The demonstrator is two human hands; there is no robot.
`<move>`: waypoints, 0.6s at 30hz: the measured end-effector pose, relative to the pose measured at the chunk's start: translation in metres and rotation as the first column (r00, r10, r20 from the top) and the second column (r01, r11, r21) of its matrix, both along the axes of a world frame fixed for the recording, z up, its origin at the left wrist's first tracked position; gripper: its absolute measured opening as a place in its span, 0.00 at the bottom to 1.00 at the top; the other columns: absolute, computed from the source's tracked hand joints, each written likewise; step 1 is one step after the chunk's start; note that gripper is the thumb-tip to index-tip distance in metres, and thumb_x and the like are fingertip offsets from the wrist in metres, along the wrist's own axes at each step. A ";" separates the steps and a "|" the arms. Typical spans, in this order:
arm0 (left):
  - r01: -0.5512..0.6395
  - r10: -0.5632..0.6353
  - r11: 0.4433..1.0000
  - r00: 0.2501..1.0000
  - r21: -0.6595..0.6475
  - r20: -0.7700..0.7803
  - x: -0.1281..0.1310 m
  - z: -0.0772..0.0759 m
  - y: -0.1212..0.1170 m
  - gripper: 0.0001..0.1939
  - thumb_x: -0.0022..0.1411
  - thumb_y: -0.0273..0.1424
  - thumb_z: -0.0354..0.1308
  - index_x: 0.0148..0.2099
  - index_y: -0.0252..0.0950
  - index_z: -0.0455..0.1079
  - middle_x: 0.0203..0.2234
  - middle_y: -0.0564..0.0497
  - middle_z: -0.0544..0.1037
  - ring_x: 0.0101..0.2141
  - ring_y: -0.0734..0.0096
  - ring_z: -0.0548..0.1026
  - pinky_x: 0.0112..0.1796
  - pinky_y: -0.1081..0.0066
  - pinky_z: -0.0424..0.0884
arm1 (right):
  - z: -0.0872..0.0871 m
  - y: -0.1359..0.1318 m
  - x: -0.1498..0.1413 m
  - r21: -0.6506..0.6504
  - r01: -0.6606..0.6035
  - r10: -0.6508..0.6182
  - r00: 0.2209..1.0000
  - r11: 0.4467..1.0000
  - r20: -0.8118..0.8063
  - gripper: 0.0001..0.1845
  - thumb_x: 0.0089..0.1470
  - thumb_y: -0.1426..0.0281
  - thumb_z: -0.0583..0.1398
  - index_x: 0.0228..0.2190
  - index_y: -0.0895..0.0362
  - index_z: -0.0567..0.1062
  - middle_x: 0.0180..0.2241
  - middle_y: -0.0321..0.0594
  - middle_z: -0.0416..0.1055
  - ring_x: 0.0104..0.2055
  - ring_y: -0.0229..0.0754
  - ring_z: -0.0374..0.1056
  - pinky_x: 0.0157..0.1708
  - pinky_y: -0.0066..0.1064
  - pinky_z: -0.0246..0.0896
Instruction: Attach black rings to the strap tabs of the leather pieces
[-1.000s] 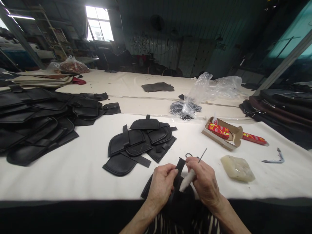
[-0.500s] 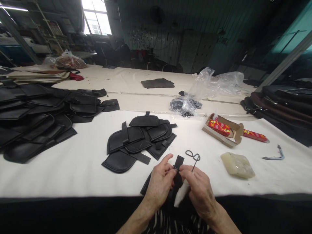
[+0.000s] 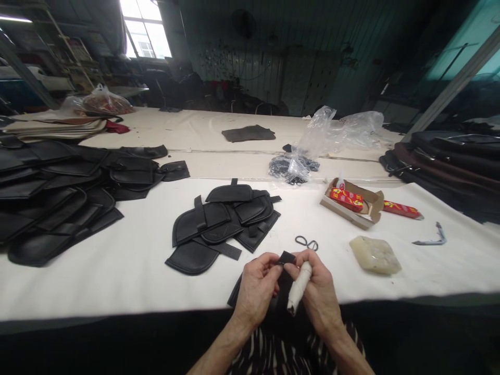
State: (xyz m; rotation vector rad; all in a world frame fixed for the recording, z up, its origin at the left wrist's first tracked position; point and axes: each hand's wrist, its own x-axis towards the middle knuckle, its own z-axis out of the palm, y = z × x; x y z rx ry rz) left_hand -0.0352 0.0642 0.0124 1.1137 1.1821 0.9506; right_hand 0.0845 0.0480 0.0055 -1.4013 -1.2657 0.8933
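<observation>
Since half a second ago, we note the white-wrapped handle has ridden higher in the right hand, and less of the black strap shows above the fingertips. We find the strap's end pinched between the fingers of the left hand and those of the right, at the near edge of the white table, with the handle also gripped in the right. Just beyond, we log a black double-looped piece, and to its left some black leather-like pieces, overlapping
</observation>
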 end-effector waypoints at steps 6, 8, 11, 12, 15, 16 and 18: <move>-0.174 0.177 0.983 0.983 0.054 -0.048 -0.011 0.007 -0.015 0.11 0.53 0.35 0.58 0.39 0.36 0.67 0.26 0.55 0.71 0.17 0.81 0.64 0.17 0.79 0.60 | 0.009 0.006 0.005 0.046 0.015 -0.015 1.000 0.999 0.011 0.09 0.49 0.70 0.58 0.24 0.54 0.60 0.23 0.32 0.63 0.26 0.37 0.60 0.24 0.25 0.56; -0.099 0.099 0.994 0.995 -0.054 -0.011 -0.018 0.010 -0.021 0.13 0.54 0.41 0.57 0.31 0.36 0.66 0.17 0.58 0.67 0.12 0.83 0.58 0.13 0.80 0.52 | 0.015 0.009 0.008 0.073 0.012 -0.013 1.000 0.997 0.015 0.09 0.49 0.69 0.59 0.23 0.54 0.61 0.26 0.34 0.67 0.28 0.37 0.62 0.26 0.26 0.58; 0.229 -0.117 0.902 0.945 -0.365 0.305 -0.025 0.012 -0.023 0.22 0.57 0.48 0.53 0.28 0.33 0.66 0.14 0.53 0.69 0.10 0.80 0.61 0.11 0.80 0.54 | 0.025 0.010 0.007 0.134 -0.038 0.032 0.998 0.990 0.050 0.09 0.49 0.71 0.59 0.23 0.54 0.61 0.32 0.37 0.71 0.33 0.40 0.66 0.33 0.29 0.61; 0.303 -0.103 0.843 0.902 -0.445 0.419 -0.027 0.013 -0.022 0.24 0.58 0.49 0.51 0.29 0.31 0.68 0.16 0.49 0.72 0.12 0.77 0.66 0.13 0.79 0.60 | 0.028 0.009 0.005 0.168 -0.079 0.065 0.994 0.983 0.084 0.09 0.50 0.72 0.58 0.23 0.54 0.61 0.32 0.37 0.71 0.34 0.40 0.66 0.34 0.30 0.62; 0.352 0.088 0.725 0.805 -0.592 0.587 -0.031 0.018 -0.015 0.26 0.62 0.47 0.46 0.32 0.26 0.71 0.23 0.43 0.76 0.22 0.69 0.76 0.25 0.72 0.72 | 0.033 -0.001 -0.003 0.357 -0.280 0.172 0.937 0.891 0.304 0.09 0.53 0.78 0.52 0.25 0.54 0.62 0.32 0.39 0.70 0.32 0.39 0.67 0.30 0.29 0.65; 0.344 0.140 0.704 0.791 -0.622 0.595 -0.032 0.019 -0.012 0.26 0.63 0.45 0.46 0.32 0.26 0.72 0.23 0.43 0.77 0.23 0.68 0.76 0.26 0.70 0.72 | 0.033 -0.006 -0.006 0.420 -0.356 0.193 0.904 0.835 0.382 0.10 0.54 0.80 0.50 0.25 0.54 0.63 0.32 0.40 0.70 0.32 0.39 0.67 0.29 0.29 0.66; 0.291 0.206 0.686 0.801 -0.667 0.562 -0.032 0.020 -0.009 0.21 0.62 0.41 0.50 0.29 0.28 0.72 0.20 0.46 0.76 0.20 0.70 0.74 0.25 0.71 0.71 | 0.032 -0.016 -0.009 0.503 -0.484 0.210 0.837 0.716 0.506 0.13 0.54 0.81 0.47 0.26 0.55 0.65 0.31 0.42 0.71 0.32 0.41 0.68 0.30 0.32 0.67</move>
